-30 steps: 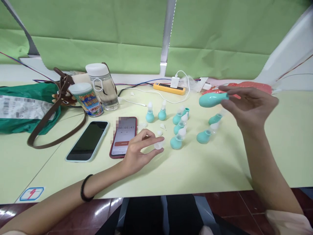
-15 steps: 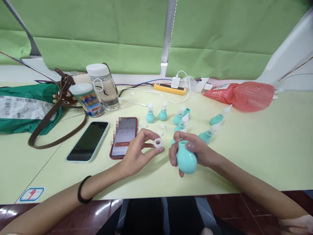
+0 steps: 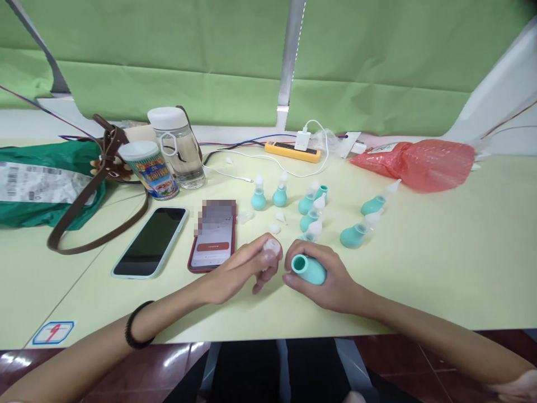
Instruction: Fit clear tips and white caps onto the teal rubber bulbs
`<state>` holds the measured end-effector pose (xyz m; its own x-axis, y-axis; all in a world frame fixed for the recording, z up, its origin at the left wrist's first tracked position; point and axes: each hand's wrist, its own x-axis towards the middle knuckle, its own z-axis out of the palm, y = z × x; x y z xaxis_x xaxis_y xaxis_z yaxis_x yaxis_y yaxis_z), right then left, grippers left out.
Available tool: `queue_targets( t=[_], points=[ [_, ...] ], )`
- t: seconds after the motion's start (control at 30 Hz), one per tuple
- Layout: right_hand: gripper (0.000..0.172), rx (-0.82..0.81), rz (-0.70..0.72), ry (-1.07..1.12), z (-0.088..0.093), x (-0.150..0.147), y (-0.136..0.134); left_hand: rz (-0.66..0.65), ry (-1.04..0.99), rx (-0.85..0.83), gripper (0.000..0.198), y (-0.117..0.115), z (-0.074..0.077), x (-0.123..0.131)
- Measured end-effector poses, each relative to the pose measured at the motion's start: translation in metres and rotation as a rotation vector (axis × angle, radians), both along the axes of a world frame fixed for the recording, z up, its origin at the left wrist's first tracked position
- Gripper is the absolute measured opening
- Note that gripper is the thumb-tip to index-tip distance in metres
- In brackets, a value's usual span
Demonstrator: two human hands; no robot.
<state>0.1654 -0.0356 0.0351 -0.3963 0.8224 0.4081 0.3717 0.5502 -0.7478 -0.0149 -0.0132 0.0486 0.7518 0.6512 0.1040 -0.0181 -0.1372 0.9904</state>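
Note:
Between thumb and fingers, my left hand [image 3: 247, 270] grips a small clear plastic tube piece [image 3: 272, 246] with a round opening. My right hand [image 3: 331, 280] is wrapped around a teal rubber bulb [image 3: 311, 270], its open neck tilted toward my left hand. The tube piece and the bulb are apart. Just beyond my hands stand several teal bulbs fitted with clear tubes and white tips, among them one bulb aspirator [image 3: 258, 195] upright and another aspirator [image 3: 354, 235] lying over at the right. Loose white tips [image 3: 280, 218] lie near my left hand.
A red-cased phone [image 3: 212, 238] and a second phone [image 3: 151, 242] lie to the left. Behind them stand a printed canister [image 3: 155, 173] and a water bottle [image 3: 184, 157]. A yellow power strip [image 3: 292, 151] and a red plastic bag [image 3: 436, 165] are at the back.
My right hand has turned the teal bulb so its open neck points left toward the camera. My left hand has closed its fingers around the clear tube piece.

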Motion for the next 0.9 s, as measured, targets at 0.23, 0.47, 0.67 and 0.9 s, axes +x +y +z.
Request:
queue_targets(
  t=[0.23,0.47,0.67,0.9],
  points=[
    [0.016,0.076,-0.063,-0.11,-0.009,-0.001,-0.001,0.117,0.186,0.523,0.019,0.002,-0.003,0.0],
    [0.008,0.201,0.0,-0.151,-0.007,-0.003,0.0,0.211,0.415,1.102,0.031,-0.004,-0.014,0.001],
    [0.007,0.13,0.062,-0.309,-0.017,-0.005,-0.001,0.326,0.597,1.48,0.023,-0.007,-0.023,0.009],
    [0.012,-0.096,0.156,-0.305,-0.017,-0.008,-0.002,0.24,0.525,1.459,0.02,-0.009,-0.028,0.006]
  ],
)
